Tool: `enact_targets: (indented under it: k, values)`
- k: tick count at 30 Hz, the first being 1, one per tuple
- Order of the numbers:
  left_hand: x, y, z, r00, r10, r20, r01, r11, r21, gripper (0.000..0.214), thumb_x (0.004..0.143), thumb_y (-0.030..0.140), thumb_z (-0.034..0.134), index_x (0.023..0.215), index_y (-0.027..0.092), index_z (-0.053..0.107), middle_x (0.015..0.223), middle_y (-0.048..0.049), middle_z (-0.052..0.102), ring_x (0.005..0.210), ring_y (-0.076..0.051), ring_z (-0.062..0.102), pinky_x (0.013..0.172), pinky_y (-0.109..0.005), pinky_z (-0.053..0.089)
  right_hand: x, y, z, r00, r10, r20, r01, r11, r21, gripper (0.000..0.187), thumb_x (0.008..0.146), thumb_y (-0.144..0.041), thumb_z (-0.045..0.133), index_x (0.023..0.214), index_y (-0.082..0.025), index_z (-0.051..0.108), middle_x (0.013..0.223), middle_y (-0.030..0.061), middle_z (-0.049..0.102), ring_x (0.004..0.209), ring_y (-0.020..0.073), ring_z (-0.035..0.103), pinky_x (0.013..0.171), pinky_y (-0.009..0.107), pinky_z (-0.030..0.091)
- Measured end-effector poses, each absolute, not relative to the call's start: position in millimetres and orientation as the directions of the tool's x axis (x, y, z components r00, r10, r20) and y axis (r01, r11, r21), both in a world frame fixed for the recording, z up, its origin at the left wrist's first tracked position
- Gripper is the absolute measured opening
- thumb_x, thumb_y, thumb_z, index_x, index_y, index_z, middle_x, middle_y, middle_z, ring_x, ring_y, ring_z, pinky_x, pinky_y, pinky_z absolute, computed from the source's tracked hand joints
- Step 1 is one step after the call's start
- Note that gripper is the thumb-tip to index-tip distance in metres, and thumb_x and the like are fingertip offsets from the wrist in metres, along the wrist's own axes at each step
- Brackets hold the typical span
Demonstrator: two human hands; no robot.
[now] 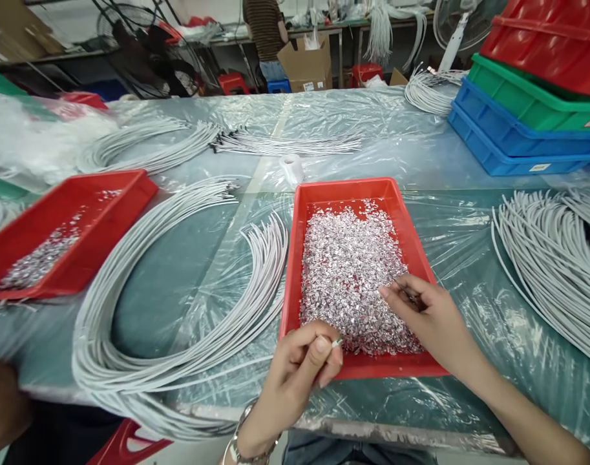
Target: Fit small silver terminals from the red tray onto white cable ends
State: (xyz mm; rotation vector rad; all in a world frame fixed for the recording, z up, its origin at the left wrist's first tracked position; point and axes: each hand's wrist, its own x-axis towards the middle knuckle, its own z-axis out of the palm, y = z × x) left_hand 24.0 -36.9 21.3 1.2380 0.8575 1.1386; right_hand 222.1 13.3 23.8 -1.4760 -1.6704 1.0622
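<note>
My left hand (307,361) is closed in a pinch at the near left corner of a red tray (357,369). Between its thumb and index finger is the end of a white cable (336,343) with a small green tip. Lots of tiny silvery metal pieces (347,271) cover the tray's floor. Over their right side hovers my right hand (423,307), fingers curled toward the thumb; whatever lies between them is too small to make out. A large looped bundle of white cables (98,303) rests left of the tray.
Another red tray (95,239) with fewer metal pieces stands at left. More coiled cables (556,258) lie at right, below stacked blue and green bins (527,129). A white roll (291,169) sits behind the tray. A person (265,39) stands at the back; someone's arm shows at lower left.
</note>
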Motion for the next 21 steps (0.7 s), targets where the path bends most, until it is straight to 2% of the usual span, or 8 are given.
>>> enact_targets:
  k: [4, 7, 11, 16, 21]
  values:
    - [13, -54, 18, 0.358, 0.907, 0.223, -0.203, -0.157, 0.966, 0.019, 0.092, 0.030, 0.050, 0.091, 0.019, 0.066, 0.053, 0.0015, 0.055, 0.039, -0.006, 0.049, 0.042, -0.017, 0.041, 227, 17, 19, -0.123, 0.992, 0.005, 0.484, 0.064, -0.873, 0.023, 0.085, -0.037, 0.057, 0.072, -0.019, 0.049, 0.058, -0.0052, 0.036, 0.052, 0.0114, 0.034, 0.050, 0.024, 0.028]
    - [5, -76, 11, 0.383, 0.872, 0.305, -0.183, -0.252, 0.950, 0.017, 0.090, 0.025, 0.055, 0.096, 0.017, 0.068, 0.048, -0.0002, 0.061, 0.042, -0.009, 0.059, 0.049, -0.017, 0.046, 229, 20, 19, -0.074, 0.996, 0.055, 0.509, 0.086, -0.856, 0.026, 0.081, -0.041, 0.059, 0.071, -0.019, 0.051, 0.059, -0.0043, 0.041, 0.052, 0.0117, 0.036, 0.050, 0.023, 0.030]
    - [3, -100, 3, 0.228, 0.925, 0.304, -0.050, -0.300, 0.953, 0.011, 0.086, 0.021, 0.060, 0.093, 0.016, 0.067, 0.051, -0.0024, 0.067, 0.045, -0.010, 0.062, 0.050, -0.017, 0.046, 229, 21, 21, -0.061, 0.996, 0.069, 0.541, 0.091, -0.836, 0.021, 0.079, -0.038, 0.061, 0.072, -0.019, 0.053, 0.059, -0.0036, 0.043, 0.052, 0.0117, 0.036, 0.049, 0.023, 0.031]
    - [6, -104, 2, 0.279, 0.898, 0.342, 0.050, -0.369, 0.928, 0.026, 0.084, 0.008, 0.061, 0.108, 0.019, 0.061, 0.078, -0.0045, 0.075, 0.065, -0.012, 0.068, 0.063, -0.021, 0.048, 227, 21, 22, -0.064, 0.995, 0.074, 0.560, 0.097, -0.823, 0.027, 0.080, -0.038, 0.059, 0.065, -0.020, 0.047, 0.057, -0.0055, 0.034, 0.050, 0.0106, 0.031, 0.047, 0.022, 0.028]
    - [14, -109, 1, 0.268, 0.913, 0.306, 0.141, -0.352, 0.925, 0.024, 0.086, 0.011, 0.059, 0.106, 0.022, 0.061, 0.089, -0.0022, 0.074, 0.068, -0.011, 0.068, 0.065, -0.021, 0.048, 229, 23, 20, -0.067, 0.995, 0.072, 0.581, 0.098, -0.808, 0.030, 0.082, -0.041, 0.056, 0.065, -0.020, 0.045, 0.059, -0.0053, 0.033, 0.052, 0.0110, 0.031, 0.048, 0.022, 0.027]
